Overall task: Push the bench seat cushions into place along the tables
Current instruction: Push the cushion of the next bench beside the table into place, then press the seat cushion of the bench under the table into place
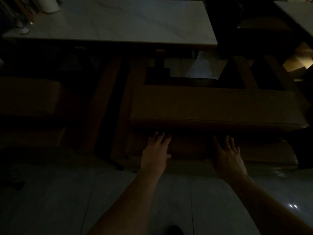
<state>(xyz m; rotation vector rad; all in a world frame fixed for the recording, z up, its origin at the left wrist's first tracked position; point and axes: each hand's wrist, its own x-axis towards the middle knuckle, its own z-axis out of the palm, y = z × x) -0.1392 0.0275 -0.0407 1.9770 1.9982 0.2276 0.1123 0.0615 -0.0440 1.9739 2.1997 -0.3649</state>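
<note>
Head view: left hand (155, 150) and right hand (227, 153), fingers spread flat, press the bench's near front below the seat cushion (215, 106); next, I judge, shove toward the table (118, 22).

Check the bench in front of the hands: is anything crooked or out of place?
The brown seat cushion sits forward, its near edge overhanging the bench base where the left hand and right hand rest open. A gap separates it from the next cushion. Too dark to judge damage.
</note>
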